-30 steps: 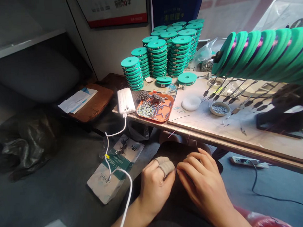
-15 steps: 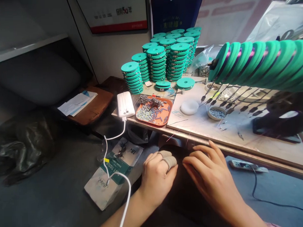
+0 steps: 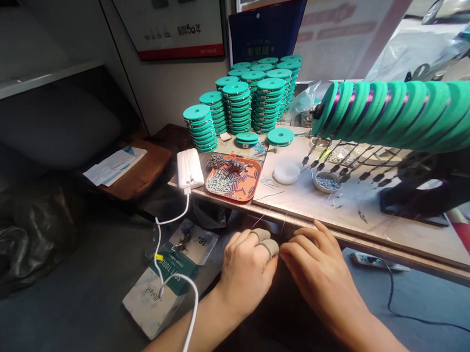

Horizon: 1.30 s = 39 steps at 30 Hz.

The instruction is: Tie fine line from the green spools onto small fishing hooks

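My left hand [image 3: 248, 270] is closed in front of the table's edge, with beige finger covers [image 3: 267, 245] on two of its fingers. Just to its right, my right hand [image 3: 319, 265] has its thumb and forefinger pressed together and the other fingers loosely bent. The fingertips of both hands nearly meet. Anything pinched in them is too small or hidden to make out. Thin pink line [image 3: 261, 217] shows above the left hand, by the table's edge. Beyond lies an orange tray [image 3: 254, 193] with small metal parts and short tubes.
Green foam spools [image 3: 236, 106] stand in stacks at the back. More spools [image 3: 390, 114] sit on a rod at right, with dark weights [image 3: 345, 169] hanging. A white disc [image 3: 286, 172], a dish [image 3: 328, 183] of small parts and a power bank [image 3: 189, 168] with a white cable are on the table.
The view has shifted slightly, so the table items appear lower and further left. My right hand's fingertips have come closer to my left hand.
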Each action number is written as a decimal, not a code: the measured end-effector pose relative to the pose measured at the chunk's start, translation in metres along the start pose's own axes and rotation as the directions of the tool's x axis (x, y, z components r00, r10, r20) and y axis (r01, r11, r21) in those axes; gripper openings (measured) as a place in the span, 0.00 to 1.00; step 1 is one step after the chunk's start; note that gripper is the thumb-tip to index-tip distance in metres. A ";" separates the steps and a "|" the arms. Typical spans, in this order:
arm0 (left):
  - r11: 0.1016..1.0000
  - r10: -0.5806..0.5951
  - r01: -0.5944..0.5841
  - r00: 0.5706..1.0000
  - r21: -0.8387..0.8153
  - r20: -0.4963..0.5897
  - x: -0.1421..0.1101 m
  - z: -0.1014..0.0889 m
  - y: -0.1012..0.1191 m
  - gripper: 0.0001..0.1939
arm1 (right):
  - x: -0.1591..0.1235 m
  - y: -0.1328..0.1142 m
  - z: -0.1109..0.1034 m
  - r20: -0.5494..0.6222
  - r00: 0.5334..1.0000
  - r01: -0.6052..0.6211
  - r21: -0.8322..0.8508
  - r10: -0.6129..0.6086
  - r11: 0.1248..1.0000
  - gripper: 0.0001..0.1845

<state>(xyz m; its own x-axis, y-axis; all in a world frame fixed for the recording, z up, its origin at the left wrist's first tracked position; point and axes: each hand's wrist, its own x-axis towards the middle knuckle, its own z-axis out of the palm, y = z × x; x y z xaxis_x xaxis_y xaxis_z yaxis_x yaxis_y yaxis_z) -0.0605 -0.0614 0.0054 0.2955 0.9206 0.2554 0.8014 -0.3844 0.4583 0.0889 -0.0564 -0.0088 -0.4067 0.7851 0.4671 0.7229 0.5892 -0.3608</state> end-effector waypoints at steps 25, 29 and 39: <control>0.999 0.033 -0.038 0.988 0.036 0.149 0.012 -0.015 -0.002 0.03 | 0.002 0.002 -0.003 -0.053 0.998 -0.017 0.067 0.021 0.998 0.10; 1.000 0.025 -0.024 0.988 -0.006 0.150 0.012 -0.014 -0.002 0.03 | 0.001 0.002 -0.003 -0.035 0.999 -0.024 0.074 0.027 0.997 0.10; 0.962 -0.101 0.110 0.994 -0.248 0.049 0.013 -0.008 -0.003 0.06 | 0.000 -0.003 -0.001 -0.014 0.993 -0.114 0.238 0.121 0.965 0.07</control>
<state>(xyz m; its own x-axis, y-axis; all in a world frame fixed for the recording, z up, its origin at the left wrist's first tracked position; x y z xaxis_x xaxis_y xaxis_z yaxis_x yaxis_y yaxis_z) -0.0629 -0.0489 0.0143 0.2387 0.9569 0.1656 0.6746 -0.2860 0.6806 0.0880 -0.0585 -0.0070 -0.3088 0.8477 0.4313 0.6109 0.5244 -0.5931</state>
